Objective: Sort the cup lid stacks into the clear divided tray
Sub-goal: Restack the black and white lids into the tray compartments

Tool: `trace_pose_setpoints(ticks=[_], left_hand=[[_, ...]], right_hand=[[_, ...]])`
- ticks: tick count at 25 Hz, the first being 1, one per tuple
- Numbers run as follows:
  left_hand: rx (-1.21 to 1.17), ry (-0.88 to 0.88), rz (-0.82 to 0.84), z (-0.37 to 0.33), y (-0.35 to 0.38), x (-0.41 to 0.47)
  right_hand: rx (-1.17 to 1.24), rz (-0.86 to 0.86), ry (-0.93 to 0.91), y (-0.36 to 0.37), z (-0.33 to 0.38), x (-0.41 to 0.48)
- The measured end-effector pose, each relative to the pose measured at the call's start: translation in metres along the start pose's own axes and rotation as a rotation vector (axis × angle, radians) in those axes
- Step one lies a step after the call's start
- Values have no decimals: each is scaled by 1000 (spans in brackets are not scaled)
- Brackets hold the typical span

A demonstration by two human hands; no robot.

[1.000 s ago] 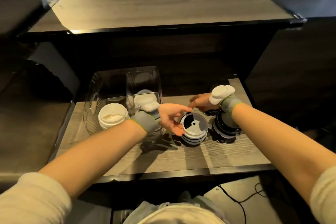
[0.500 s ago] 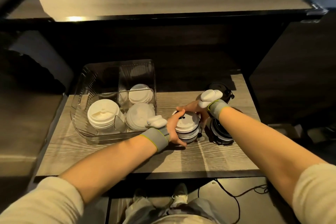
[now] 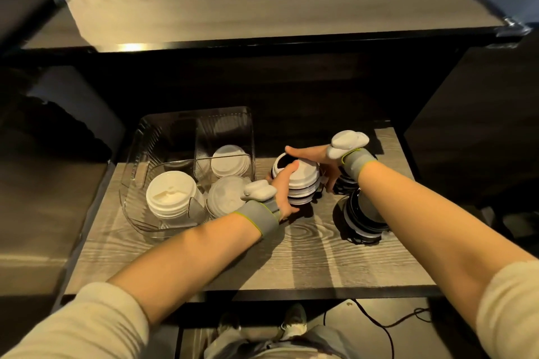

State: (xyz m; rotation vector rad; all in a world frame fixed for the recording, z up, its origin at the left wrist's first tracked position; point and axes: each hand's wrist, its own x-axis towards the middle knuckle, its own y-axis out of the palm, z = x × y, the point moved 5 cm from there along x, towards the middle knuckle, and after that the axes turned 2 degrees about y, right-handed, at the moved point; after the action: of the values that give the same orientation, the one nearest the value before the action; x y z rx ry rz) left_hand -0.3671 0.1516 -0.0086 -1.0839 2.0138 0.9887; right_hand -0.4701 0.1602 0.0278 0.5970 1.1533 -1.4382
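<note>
Left hand (image 3: 284, 191) and right hand (image 3: 313, 156) both closed around a mixed black-and-white lid stack (image 3: 302, 181) on the wooden shelf (image 3: 306, 256), just right of the clear divided tray (image 3: 140, 154). White lid stacks (image 3: 172, 194) in three tray compartments. Black lid stack (image 3: 363, 216) near the right forearm.

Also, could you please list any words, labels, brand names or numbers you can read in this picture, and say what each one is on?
None can be read.
White lid stacks in the clear divided tray: only moulded relief, too blurred to read.
Lid stack held between the left hand and right hand: no print visible.
Grey wristbands: no legible marking.
</note>
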Motion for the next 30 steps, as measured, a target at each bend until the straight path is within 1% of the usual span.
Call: trace_pose_setpoints(ticks=[3, 5, 9, 11, 12, 14, 15, 16, 17, 20, 22, 23, 25, 28, 30], left_hand=[[-63, 115, 34, -22, 9, -7], [-36, 182, 25, -38, 10, -12], [36, 248, 50, -72, 2, -19], [60, 307, 71, -89, -7, -23], [64, 355, 73, -97, -11, -27], [56, 408, 41, -111, -24, -31], [51, 422, 17, -118, -33, -35], [52, 441, -5, -124, -41, -39], [31, 461, -23, -131, -51, -41], [-13, 493, -66, -148, -89, -40], [-51, 508, -70, -152, -107, -44], [-76, 538, -58, -154, -114, -54], [-114, 609, -47, -161, -126, -71], [-178, 583, -74, -168, -155, -71], [-213, 585, -55, -171, -171, -69]], right_hand=[[71, -44, -52, -19, 8, -12], [75, -79, -71, -28, 15, -25], [78, -124, -176, -34, 37, -42], [56, -182, -228, -31, 52, -47], [55, -248, -308, -29, 64, -52], [23, -446, -577, -27, 90, -66], [-19, -516, -703, -24, 102, -74], [-76, -557, -804, -19, 113, -81], [-129, -552, -859, -11, 123, -86], [-323, -447, -837, 18, 142, -84], [-456, -446, -859, 36, 154, -82], [-474, -472, -891, 44, 163, -84], [-436, -509, -922, 56, 180, -84], [-414, -498, -912, 71, 199, -83], [-347, -469, -921, 77, 206, -82]])
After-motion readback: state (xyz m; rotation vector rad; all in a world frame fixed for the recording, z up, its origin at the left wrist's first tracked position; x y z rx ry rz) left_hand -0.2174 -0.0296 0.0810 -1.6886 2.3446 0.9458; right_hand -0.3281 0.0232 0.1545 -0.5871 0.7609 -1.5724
